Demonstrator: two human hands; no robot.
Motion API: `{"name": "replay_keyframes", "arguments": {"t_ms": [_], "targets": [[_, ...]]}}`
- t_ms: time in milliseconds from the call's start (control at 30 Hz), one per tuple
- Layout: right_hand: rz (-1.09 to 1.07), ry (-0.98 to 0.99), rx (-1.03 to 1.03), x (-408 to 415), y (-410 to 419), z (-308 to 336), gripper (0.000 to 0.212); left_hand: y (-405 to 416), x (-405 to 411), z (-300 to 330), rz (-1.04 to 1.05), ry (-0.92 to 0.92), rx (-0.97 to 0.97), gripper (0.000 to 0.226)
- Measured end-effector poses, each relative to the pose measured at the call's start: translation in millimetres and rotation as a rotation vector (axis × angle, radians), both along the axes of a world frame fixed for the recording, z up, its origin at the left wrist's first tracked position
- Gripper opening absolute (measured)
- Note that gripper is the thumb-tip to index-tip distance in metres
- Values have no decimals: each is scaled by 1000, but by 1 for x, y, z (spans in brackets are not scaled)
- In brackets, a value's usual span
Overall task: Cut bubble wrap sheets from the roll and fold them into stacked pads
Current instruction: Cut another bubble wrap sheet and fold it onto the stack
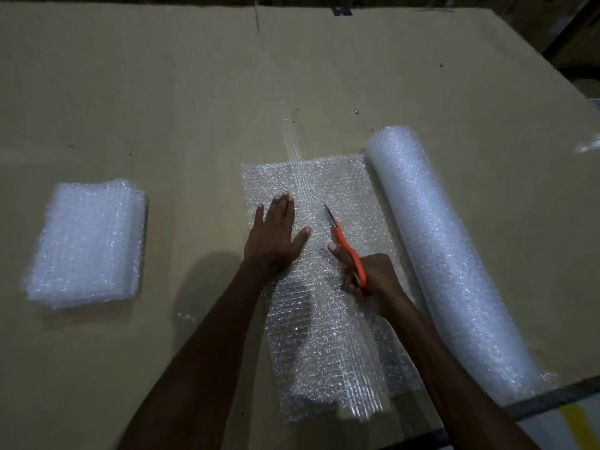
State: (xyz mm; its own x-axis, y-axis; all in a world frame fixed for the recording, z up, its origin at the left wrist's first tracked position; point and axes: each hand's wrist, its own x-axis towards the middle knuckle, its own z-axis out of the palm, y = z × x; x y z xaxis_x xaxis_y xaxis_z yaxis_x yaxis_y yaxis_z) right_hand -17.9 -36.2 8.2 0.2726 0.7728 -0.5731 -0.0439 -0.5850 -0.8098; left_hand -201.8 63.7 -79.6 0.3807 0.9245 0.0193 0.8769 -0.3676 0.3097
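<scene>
A roll of bubble wrap (pixel 444 254) lies at the right, running from the far middle toward the near edge. An unrolled sheet (pixel 324 336) spreads left from it across the table. My left hand (pixel 276 235) presses flat on the sheet with fingers straight. My right hand (pixel 373 274) grips orange-handled scissors (pixel 344 245), whose blades point away from me over the sheet, between my left hand and the roll. At the far left sits a stack of folded bubble wrap pads (pixel 87 241).
The work surface is brown cardboard (pixel 162 108) covering a table. A strip of clear tape (pixel 293 141) runs along a seam beyond the sheet. The table's near right edge (pixel 552 397) shows dark trim, with a yellow mark below it.
</scene>
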Motion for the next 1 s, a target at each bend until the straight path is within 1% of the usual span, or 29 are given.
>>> {"name": "replay_keyframes", "arguments": {"t_ms": [100,167,267,467,633,767,1000], "targets": [[-24,48,1,2,-1,0,43,0,1,0,3,0,-7,79],[-15,38,4,1,2,3,39,1,1,1,4,-2,-6,79],[-17,3,-6,-1,11,3,51,0,1,1,2,-9,-8,78],[-13,4,-8,1,15,-5,54,-2,0,1,8,-8,0,78],[-10,8,-9,0,19,0,53,-2,1,-1,11,-4,17,80],[12,5,10,-1,32,-4,65,-4,1,0,12,-3,45,78],[30,-17,13,1,33,-10,56,-5,0,-4,9,9,65,78]]}}
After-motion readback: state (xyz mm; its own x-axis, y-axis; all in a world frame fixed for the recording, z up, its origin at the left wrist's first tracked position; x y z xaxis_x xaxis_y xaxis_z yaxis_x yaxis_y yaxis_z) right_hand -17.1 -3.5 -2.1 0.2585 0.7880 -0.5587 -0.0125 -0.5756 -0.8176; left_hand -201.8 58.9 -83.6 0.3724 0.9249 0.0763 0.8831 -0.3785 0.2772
